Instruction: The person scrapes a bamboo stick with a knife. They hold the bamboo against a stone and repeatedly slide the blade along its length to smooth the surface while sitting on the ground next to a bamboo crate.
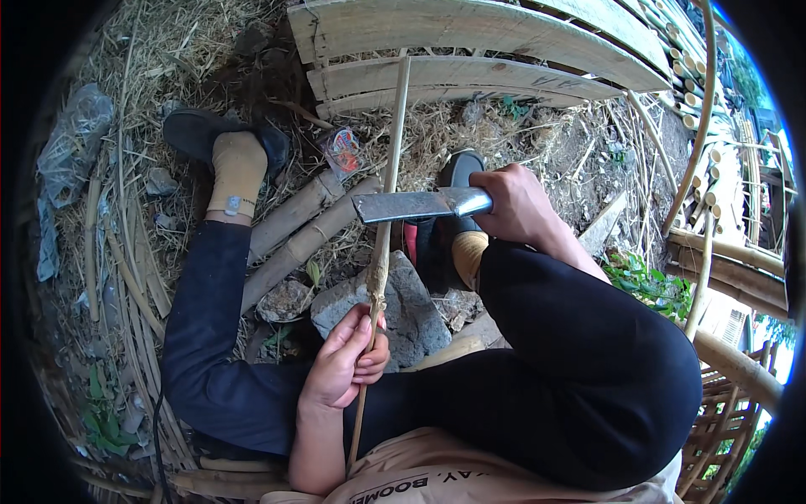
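My left hand [348,357] is closed round the lower part of a long, thin bamboo stick [395,151]. The stick runs from my lap up to the wooden slats and has a rough, knobby joint just above my fingers. In my right hand [520,206] is a machete [403,207] with a broad, square-ended blade and a shiny metal collar. Its blade lies across the stick, above the knobby joint, pointing left. I cannot tell whether the edge touches the stick. My right fingers hide the handle.
Below the blade sits a grey rock [411,315], with thick bamboo poles [306,223] to its left. Wooden slats [470,29] stand at the far side. A clear plastic bag [80,139] lies at left on straw-strewn ground. Cut bamboo poles [714,181] are stacked at right.
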The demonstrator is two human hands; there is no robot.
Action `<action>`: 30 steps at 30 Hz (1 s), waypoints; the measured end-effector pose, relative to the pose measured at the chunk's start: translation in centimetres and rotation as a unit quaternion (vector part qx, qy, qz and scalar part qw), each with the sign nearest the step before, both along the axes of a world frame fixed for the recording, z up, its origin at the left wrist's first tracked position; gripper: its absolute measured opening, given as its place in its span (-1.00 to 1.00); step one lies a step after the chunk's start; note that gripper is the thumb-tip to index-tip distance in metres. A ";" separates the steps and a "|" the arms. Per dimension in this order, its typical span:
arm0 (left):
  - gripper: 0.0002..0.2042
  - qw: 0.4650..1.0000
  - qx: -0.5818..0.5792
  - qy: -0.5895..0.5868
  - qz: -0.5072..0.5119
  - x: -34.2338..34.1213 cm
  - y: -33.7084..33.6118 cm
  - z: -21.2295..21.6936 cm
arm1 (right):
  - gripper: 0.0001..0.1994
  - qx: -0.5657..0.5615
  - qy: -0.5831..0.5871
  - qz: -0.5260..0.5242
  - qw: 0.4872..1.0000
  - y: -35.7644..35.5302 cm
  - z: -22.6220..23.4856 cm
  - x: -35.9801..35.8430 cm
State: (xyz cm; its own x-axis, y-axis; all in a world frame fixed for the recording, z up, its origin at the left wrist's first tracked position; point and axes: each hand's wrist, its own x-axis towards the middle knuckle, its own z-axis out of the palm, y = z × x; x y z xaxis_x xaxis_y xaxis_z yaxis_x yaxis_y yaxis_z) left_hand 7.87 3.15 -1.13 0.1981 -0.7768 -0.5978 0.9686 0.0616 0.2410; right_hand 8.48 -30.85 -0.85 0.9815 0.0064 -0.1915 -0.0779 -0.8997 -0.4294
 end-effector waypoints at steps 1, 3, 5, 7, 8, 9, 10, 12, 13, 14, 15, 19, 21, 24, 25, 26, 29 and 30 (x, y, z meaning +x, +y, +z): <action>-0.80 1.000 -0.006 0.004 0.004 -0.1 0.0 -0.1 | -0.83 -0.001 -0.010 -0.001 1.000 0.1 -0.2 0.0; -0.79 1.000 -0.018 0.013 0.012 -0.2 0.1 -0.3 | -0.87 -0.004 -0.029 -0.002 1.000 0.2 -0.6 -0.1; -0.78 0.999 -0.033 0.031 0.008 0.1 0.0 -0.2 | -0.88 -0.001 -0.029 -0.002 1.000 0.4 -0.6 -0.1; -0.77 0.998 -0.046 0.038 0.005 0.0 0.1 -0.3 | -0.88 0.003 -0.032 -0.003 0.999 0.5 -0.6 -0.1; -0.76 0.998 -0.051 0.035 0.003 -0.1 0.1 -0.6 | -0.88 0.006 -0.035 -0.005 0.999 0.5 -0.6 -0.1; -0.76 0.998 -0.057 0.032 0.001 -0.2 0.2 -0.7 | -0.89 0.009 -0.037 -0.007 0.999 0.6 -0.6 -0.1; -0.75 0.998 -0.050 0.029 0.004 -0.2 0.1 -0.7 | -0.89 0.005 -0.036 -0.005 0.999 0.6 -0.7 -0.1; -0.74 0.999 -0.036 0.023 0.009 -0.1 -0.1 -0.4 | -0.90 -0.003 -0.034 -0.004 0.999 0.6 -0.9 -0.1; -0.74 0.999 -0.027 0.019 0.011 -0.1 -0.2 -0.3 | -0.90 -0.004 -0.035 -0.002 0.999 0.6 -0.9 -0.1; -0.74 1.000 -0.018 0.015 0.012 -0.2 -0.3 -0.1 | -0.90 -0.006 -0.036 0.000 0.999 0.5 -1.0 -0.1; -0.74 1.000 -0.009 0.011 0.014 -0.2 -0.5 0.0 | -0.90 -0.008 -0.036 0.001 0.999 0.5 -1.0 -0.2; -0.73 0.999 0.021 -0.023 0.024 -0.6 -0.9 0.1 | -0.83 -0.008 0.021 0.014 1.000 1.0 -0.4 0.1; -0.72 0.998 0.028 -0.035 0.035 -1.0 -1.1 0.0 | -0.87 0.004 -0.009 0.026 1.000 1.0 -0.8 0.0; -0.69 0.997 0.053 -0.040 0.036 -1.9 -1.9 0.5 | -0.85 0.014 -0.008 0.030 0.999 1.0 -0.9 0.1; -0.68 0.996 0.063 -0.059 0.030 -2.1 -2.2 0.8 | -0.85 0.015 -0.002 0.023 1.000 1.0 -0.8 0.1; -0.68 0.995 0.067 -0.061 0.032 -2.3 -2.2 0.8 | -0.84 0.017 0.005 0.015 1.000 1.0 -0.6 0.0; -0.68 0.994 0.080 -0.059 0.046 -3.0 -2.4 0.7 | -0.84 -0.003 0.018 -0.007 1.000 1.2 -0.6 -0.1; -0.68 0.994 0.084 -0.060 0.046 -3.1 -2.4 0.9 | -0.83 -0.013 0.021 -0.014 1.000 1.3 -0.6 -0.1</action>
State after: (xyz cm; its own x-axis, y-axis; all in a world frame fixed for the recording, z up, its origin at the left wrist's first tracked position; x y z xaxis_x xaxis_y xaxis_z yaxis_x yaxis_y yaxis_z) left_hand 4.74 0.71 -0.24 0.3407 -0.6435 -0.6854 0.9245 0.0970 0.3685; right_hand 8.37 -29.54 -1.48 0.9724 -0.0265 -0.2319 -0.1206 -0.9078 -0.4017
